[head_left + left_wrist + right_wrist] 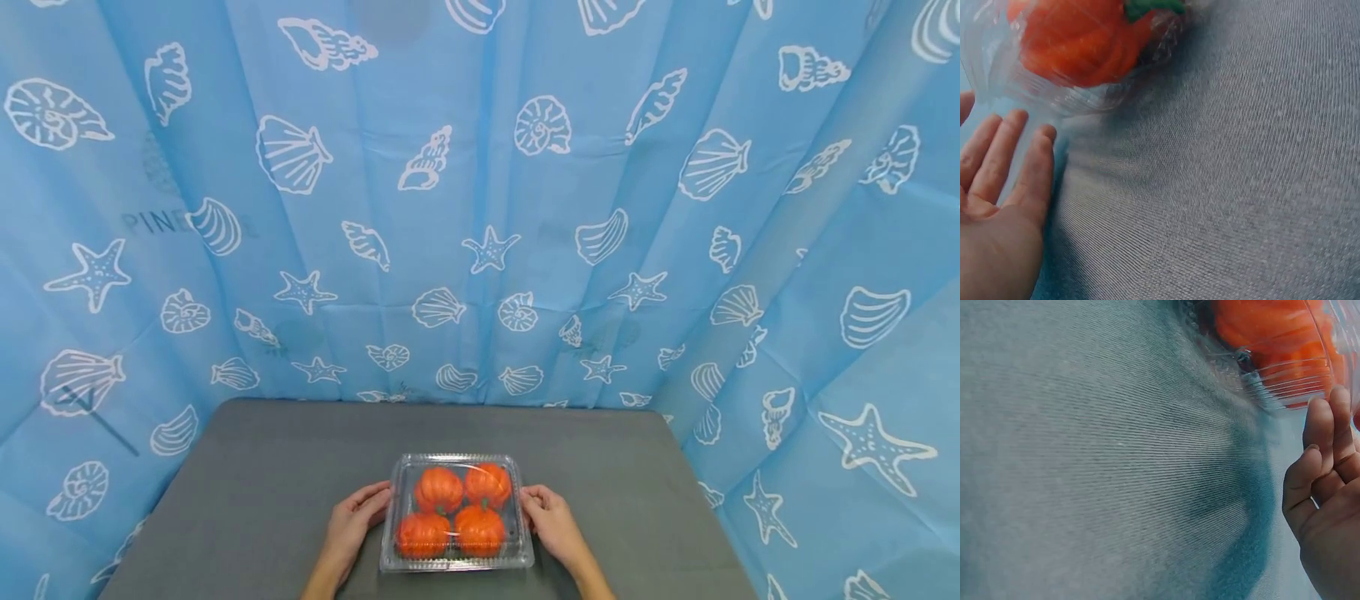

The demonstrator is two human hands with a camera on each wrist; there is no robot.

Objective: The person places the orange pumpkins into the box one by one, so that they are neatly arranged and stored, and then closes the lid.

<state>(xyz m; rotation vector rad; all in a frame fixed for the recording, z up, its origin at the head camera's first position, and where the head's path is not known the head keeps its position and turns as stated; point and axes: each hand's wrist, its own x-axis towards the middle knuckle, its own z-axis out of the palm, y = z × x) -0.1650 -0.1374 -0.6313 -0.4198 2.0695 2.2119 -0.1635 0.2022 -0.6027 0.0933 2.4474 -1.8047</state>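
A clear plastic clamshell container (450, 565) holds several small orange pumpkins (480, 532) with green stems. Its lid is down over them. At its left side is my left hand (356, 518); in the left wrist view the fingers (999, 156) extend toward the container's edge, slightly spread and relaxed. On the opposite side, my right hand (553, 525) has its fingertips right at the container's wall. The right wrist view shows those fingers (1319, 428) loosely bent, close against the ridged plastic beside an orange pumpkin (1266, 328).
The container rests on a table with a grey cloth top (270, 467). Behind the table and along its sides hangs a blue curtain (480, 200) printed with white shells and starfish. The table's far edge runs just in front of it.
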